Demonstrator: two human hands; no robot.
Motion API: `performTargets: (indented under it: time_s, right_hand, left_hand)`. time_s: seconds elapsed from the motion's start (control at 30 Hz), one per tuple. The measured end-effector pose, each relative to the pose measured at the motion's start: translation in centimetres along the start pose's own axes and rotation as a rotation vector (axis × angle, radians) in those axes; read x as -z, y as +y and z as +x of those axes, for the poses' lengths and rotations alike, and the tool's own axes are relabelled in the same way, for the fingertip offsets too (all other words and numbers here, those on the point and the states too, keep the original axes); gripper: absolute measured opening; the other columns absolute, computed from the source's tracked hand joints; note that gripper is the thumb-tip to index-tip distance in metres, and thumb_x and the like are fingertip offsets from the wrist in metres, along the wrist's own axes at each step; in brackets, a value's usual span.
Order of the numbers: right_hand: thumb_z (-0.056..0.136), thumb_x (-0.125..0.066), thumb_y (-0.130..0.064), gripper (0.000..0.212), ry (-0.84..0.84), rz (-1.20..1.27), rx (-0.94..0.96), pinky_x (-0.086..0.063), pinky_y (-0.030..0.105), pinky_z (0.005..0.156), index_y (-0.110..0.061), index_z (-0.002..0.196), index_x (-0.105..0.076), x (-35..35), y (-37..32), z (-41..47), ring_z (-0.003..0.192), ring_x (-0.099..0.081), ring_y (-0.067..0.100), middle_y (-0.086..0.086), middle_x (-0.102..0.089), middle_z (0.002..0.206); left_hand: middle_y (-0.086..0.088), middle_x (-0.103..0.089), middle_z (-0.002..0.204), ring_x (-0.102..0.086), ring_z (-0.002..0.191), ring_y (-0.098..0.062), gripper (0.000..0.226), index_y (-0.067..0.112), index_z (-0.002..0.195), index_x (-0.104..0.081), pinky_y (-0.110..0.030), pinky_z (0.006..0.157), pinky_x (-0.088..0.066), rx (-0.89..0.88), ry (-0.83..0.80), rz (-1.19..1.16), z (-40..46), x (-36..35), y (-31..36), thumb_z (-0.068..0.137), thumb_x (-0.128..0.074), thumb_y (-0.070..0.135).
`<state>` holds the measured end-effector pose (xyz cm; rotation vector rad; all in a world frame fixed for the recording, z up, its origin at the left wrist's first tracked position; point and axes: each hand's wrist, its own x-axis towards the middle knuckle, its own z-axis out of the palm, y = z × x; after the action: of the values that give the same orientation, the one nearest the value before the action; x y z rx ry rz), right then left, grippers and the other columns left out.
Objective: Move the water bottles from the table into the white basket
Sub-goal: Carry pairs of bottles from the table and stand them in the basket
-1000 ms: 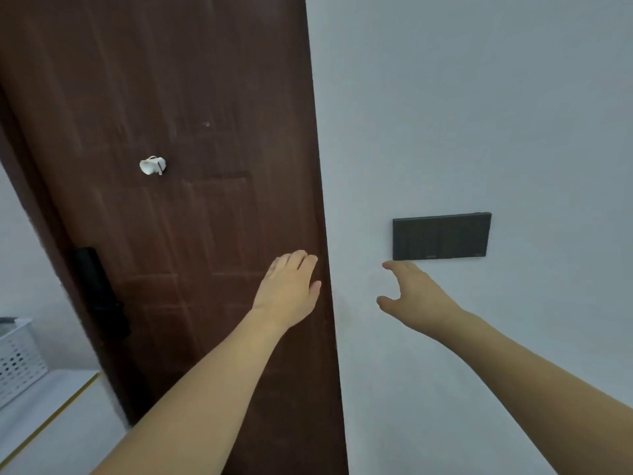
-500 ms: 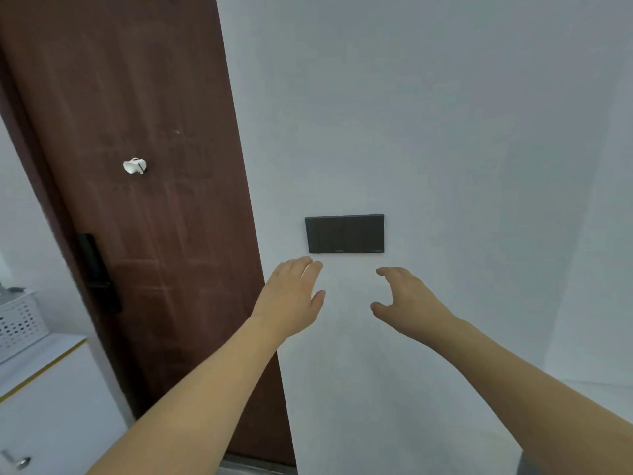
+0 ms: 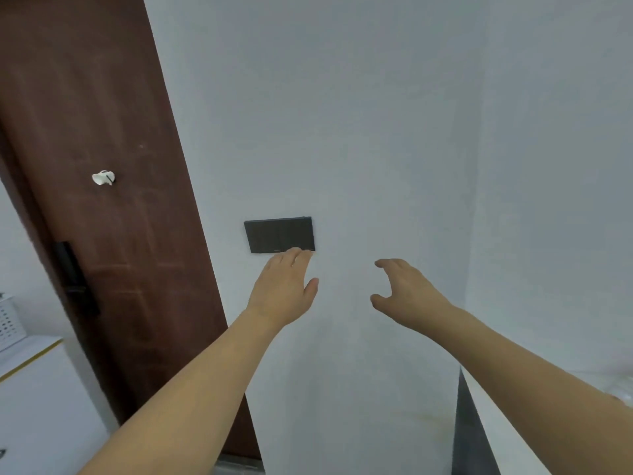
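Both my arms reach forward toward a white wall. My left hand [image 3: 286, 289] is open with fingers flat, just below a dark wall panel [image 3: 279, 234]. My right hand [image 3: 406, 293] is open too, fingers curved, holding nothing. A corner of the white basket [image 3: 9, 322] with a perforated wall shows at the far left edge, standing on a white cabinet [image 3: 41, 382]. A white table edge [image 3: 507, 416] enters at the lower right, behind my right forearm. No water bottle is clearly visible.
A dark brown door [image 3: 102, 200] with a black handle [image 3: 73, 275] and a small white hook [image 3: 102, 177] fills the left. A room corner runs down the right side.
The view has swung to the right: the door and the wall panel slid left, the basket is nearly out of frame, and a table edge appeared at the lower right. Both hands stay empty.
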<state>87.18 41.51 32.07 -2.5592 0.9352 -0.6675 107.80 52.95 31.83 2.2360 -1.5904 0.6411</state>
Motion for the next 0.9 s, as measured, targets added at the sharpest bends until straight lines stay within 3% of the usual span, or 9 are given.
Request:
performTargets:
  time_s: [0.23, 0.47, 0.9]
  right_hand:
    - [0.09, -0.058, -0.03, 0.067, -0.027, -0.05, 0.057, -0.033, 0.032, 0.108, -0.016, 0.149, -0.03, 5.8, 9.2, -3.5, 0.138, -0.034, 0.021, 0.001, -0.031, 0.154]
    - [0.09, -0.058, -0.029, 0.066, -0.025, -0.061, 0.101, -0.031, 0.029, 0.106, -0.016, 0.148, -0.032, 8.5, 13.5, -5.1, 0.137, -0.034, 0.02, 0.0, -0.033, 0.153]
    - [0.09, -0.058, -0.028, 0.066, -0.066, -0.04, 0.029, -0.033, 0.034, 0.107, -0.016, 0.149, -0.031, 17.6, 29.5, -11.7, 0.139, -0.031, 0.022, 0.001, -0.031, 0.154]
  left_hand:
    - [-0.009, -0.04, 0.153, -0.035, 0.14, -0.028, 0.056, 0.01, 0.148, -0.037, -0.037, 0.116, -0.028, 0.092, 0.034, -0.053, -0.8, -0.4, 11.1, 0.1, -0.048, 0.037]
    - [-0.007, -0.038, 0.155, -0.033, 0.141, -0.025, 0.057, 0.009, 0.15, -0.035, -0.035, 0.114, -0.03, 0.107, 0.037, -0.146, 0.0, -1.1, 18.7, 0.101, -0.048, 0.036]
    - [-0.008, -0.036, 0.155, -0.034, 0.14, -0.026, 0.057, 0.009, 0.15, -0.034, -0.037, 0.112, -0.033, 0.127, 0.008, -0.104, 0.8, -2.1, 36.7, 0.101, -0.047, 0.034]
